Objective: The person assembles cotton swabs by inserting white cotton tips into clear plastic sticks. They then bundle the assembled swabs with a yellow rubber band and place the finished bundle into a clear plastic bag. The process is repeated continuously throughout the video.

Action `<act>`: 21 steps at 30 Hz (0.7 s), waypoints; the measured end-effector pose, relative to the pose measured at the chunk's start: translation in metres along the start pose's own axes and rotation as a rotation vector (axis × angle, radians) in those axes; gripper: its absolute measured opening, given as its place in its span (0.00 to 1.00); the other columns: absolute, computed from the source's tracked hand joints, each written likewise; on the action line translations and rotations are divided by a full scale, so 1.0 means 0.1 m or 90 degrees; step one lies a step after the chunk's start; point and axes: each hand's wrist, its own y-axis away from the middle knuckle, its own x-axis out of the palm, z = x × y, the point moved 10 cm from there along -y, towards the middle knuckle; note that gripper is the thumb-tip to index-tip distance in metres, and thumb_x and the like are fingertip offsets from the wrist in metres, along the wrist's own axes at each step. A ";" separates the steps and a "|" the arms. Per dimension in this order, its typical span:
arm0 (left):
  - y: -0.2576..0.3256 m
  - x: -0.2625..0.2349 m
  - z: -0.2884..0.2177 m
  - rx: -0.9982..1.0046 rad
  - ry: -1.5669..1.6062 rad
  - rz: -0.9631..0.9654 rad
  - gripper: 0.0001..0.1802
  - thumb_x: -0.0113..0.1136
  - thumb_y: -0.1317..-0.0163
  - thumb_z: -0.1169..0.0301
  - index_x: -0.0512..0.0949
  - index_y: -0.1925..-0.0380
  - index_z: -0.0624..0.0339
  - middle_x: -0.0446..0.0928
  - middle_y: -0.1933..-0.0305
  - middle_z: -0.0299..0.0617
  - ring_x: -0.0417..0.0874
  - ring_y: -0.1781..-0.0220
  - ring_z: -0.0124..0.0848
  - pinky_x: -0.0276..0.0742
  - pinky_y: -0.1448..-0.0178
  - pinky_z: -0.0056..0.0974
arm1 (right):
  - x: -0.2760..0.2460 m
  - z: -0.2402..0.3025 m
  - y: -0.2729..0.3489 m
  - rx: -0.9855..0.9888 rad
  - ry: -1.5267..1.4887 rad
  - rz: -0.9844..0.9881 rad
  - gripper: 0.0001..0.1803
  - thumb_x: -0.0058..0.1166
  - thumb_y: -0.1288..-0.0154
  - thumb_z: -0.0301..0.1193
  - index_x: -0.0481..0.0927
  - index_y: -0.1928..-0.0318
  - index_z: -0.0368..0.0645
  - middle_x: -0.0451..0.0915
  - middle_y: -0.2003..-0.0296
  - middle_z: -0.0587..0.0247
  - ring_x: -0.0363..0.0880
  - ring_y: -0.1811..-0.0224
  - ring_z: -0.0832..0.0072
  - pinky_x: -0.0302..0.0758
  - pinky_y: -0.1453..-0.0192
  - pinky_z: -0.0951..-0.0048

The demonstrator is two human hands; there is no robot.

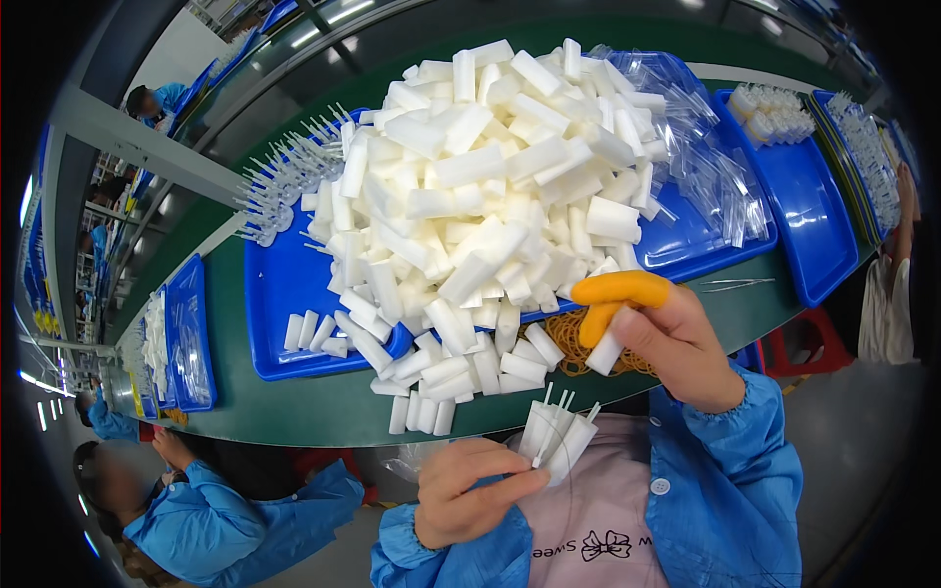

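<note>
My left hand (475,492) is closed around a small bunch of white foam pieces (561,443) with thin white sticks poking out of their tops, held in front of my chest. My right hand (681,343) has orange finger cots (619,291) on two fingers. Between its thumb and fingers is a single white foam piece (605,353), above a tangle of yellow-brown rubber bands (569,338) at the table's near edge. Beyond both hands rises a large heap of white foam pieces (480,186), with some spilled onto the green table (323,416).
A blue tray (279,363) under the heap carries thin-stemmed white parts (294,171). Clear plastic sleeves (720,186) lie in another blue tray (676,260). Tweezers (737,284) rest at the right, near a further blue tray (818,235). A co-worker (206,514) sits at the left.
</note>
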 end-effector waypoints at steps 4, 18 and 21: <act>-0.05 0.06 -0.07 0.037 -0.025 0.021 0.20 0.63 0.72 0.78 0.85 0.70 0.55 0.80 0.68 0.39 0.78 0.70 0.35 0.76 0.67 0.34 | 0.17 -0.08 -0.01 0.047 -0.153 0.043 0.18 0.45 0.31 0.27 0.69 0.42 0.37 0.77 0.60 0.65 0.72 0.59 0.86 0.70 0.54 0.83; -0.07 0.12 -0.09 0.041 -0.043 0.062 0.21 0.64 0.71 0.78 0.85 0.69 0.54 0.79 0.66 0.38 0.78 0.68 0.35 0.77 0.65 0.34 | 0.31 -0.11 0.02 -0.007 -0.133 0.111 0.20 0.53 0.37 0.23 0.69 0.45 0.36 0.74 0.65 0.69 0.69 0.63 0.87 0.68 0.56 0.82; -0.04 0.13 -0.11 0.056 -0.063 0.057 0.20 0.64 0.71 0.77 0.85 0.70 0.54 0.79 0.66 0.37 0.78 0.68 0.33 0.77 0.65 0.34 | 0.34 -0.08 0.05 0.020 -0.177 0.160 0.19 0.52 0.37 0.23 0.70 0.45 0.35 0.76 0.62 0.66 0.72 0.59 0.84 0.69 0.52 0.79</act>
